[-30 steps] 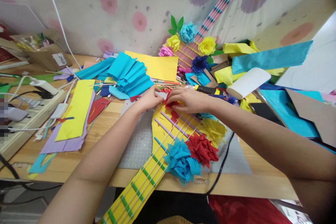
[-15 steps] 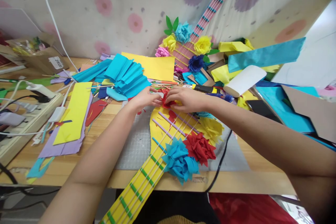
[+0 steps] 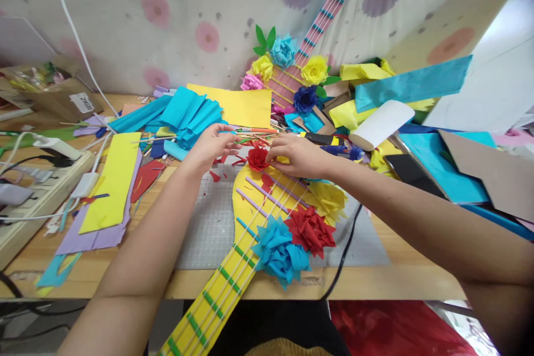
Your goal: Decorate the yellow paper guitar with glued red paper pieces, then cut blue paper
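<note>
Red paper flower [image 3: 257, 159] at the far edge of the yellow guitar [image 3: 250, 214], immediately left of the nearer right hand [image 3: 295, 153], whose pinch cannot be confirmed; left hand [image 3: 212, 146] apart, fingers spread.

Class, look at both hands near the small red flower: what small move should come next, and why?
Probably bring the left hand in to steady the small red flower. The flower sits at the far end of the yellow guitar, with the right hand close against its right side, while the left hand is apart from it.
</note>
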The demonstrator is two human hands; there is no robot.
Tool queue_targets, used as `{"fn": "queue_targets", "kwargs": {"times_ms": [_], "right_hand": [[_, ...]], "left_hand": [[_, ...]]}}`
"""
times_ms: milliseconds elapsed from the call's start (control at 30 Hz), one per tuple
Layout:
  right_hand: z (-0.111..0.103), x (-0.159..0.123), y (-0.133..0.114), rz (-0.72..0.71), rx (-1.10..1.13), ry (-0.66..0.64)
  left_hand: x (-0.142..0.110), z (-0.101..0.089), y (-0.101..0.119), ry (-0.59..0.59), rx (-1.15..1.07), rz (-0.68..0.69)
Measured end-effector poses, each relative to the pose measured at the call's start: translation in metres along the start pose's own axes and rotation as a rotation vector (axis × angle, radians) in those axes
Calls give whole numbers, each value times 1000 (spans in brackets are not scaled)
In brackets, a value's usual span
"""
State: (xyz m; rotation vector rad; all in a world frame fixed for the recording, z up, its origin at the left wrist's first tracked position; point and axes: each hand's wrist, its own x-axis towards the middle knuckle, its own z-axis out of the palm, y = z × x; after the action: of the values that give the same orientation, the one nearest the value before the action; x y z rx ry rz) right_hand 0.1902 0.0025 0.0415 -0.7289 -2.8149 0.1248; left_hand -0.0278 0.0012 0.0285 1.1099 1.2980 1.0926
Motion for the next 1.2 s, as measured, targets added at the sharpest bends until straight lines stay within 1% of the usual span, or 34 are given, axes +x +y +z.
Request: {"fn": "queue_targets", "kwargs": {"times_ms": [100,200,333,467,667,833,1000,1100,1200], "right_hand": [[0,-2,-8,50,20,-60],[0,-2,-15,65,28,-139],[5,-2,-20,63,17,-223],[10,-2,-22,37,45,-252],[13,3,-24,29,41,-324],[15,6,-24,33,16,-296],[14,4,-26,76,23,-298],[8,3,-26,120,33,-270],[2,2,-23,213,27,-231]], "left_hand": [[-2,0,4,43,0,71],[-7,4,8,56,32,105],[-13,9,9,10,133,131],[-13,10,4,-60,293,170],[-13,9,1,-57,420,190],[-14,10,2,-48,428,194],[-16,11,5,-63,442,196],[-18,10,6,-92,473,201],[-21,9,7,-148,560,208]]}}
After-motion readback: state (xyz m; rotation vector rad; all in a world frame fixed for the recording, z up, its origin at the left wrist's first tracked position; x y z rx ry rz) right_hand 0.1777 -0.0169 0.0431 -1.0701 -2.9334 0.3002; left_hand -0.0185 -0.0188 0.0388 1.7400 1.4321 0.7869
